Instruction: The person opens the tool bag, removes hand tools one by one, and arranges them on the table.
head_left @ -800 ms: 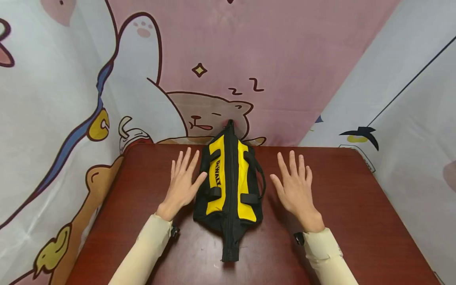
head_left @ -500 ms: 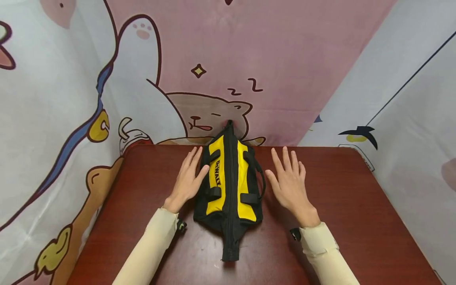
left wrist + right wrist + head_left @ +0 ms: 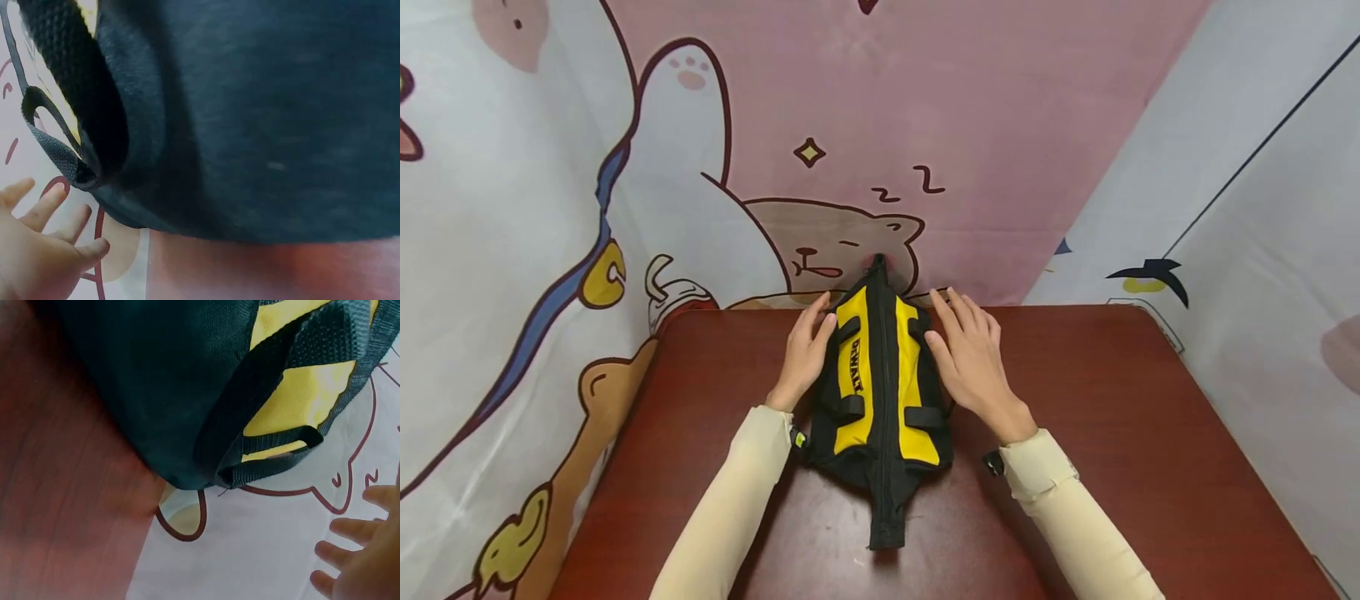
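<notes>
A black and yellow zippered tool bag (image 3: 855,433) with DEWALT lettering stands lengthwise on the table, its zipper running along the top. Beside its left flank is my left hand (image 3: 802,358), fingers extended toward the far end; contact with the fabric cannot be made out. My right hand (image 3: 973,362) lies along the opposite flank, fingers straight and slightly spread, covering part of the side handle. In the left wrist view, the bag's dark side (image 3: 262,125) fills most of the picture, with a strap handle (image 3: 56,147) near the fingers. The right wrist view shows another strap handle (image 3: 275,459).
The reddish-brown table (image 3: 1112,433) extends on both sides of the bag. A cartoon-printed cloth (image 3: 1000,125) hangs behind the table and along its sides. The bag's far tip reaches close to that cloth.
Both hands have moved inward to the bag's sides, the right hand travelling leftward and the left hand rightward. The bag stays in place, and the head view has shifted slightly.
</notes>
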### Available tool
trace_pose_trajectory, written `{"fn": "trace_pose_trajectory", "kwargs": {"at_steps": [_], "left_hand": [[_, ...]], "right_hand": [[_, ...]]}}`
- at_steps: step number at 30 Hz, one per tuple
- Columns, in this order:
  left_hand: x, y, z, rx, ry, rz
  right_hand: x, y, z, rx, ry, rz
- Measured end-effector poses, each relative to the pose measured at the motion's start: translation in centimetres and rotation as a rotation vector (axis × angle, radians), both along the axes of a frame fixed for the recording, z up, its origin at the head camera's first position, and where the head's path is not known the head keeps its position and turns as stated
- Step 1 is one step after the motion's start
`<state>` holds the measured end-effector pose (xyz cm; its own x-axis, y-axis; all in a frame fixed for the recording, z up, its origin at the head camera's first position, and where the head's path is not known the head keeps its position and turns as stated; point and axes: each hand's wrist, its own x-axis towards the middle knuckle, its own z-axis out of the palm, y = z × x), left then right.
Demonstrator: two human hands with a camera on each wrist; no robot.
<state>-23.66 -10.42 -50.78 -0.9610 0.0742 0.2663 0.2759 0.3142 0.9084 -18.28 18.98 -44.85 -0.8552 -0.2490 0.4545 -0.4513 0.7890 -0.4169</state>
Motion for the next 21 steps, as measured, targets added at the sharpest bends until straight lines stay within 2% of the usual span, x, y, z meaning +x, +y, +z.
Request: {"fn": "trace_pose_trajectory", "kwargs": {"at_steps": [10, 16, 21], "left_hand": [[-2.8, 1.5, 1.2, 0.082, -0.04, 0.028], [-3.6, 2.7, 0.9, 0.08, -0.059, 0.032], [-4.7, 3.0, 0.7, 0.069, -0.042, 0.05]], "right_hand": [[-2.8, -1.6, 1.0, -0.059, 0.053, 0.039], [-4.0, -2.3, 1.5, -0.069, 0.091, 0.004], [-5.9, -4.2, 2.6, -0.128, 0.104, 0.018]]}}
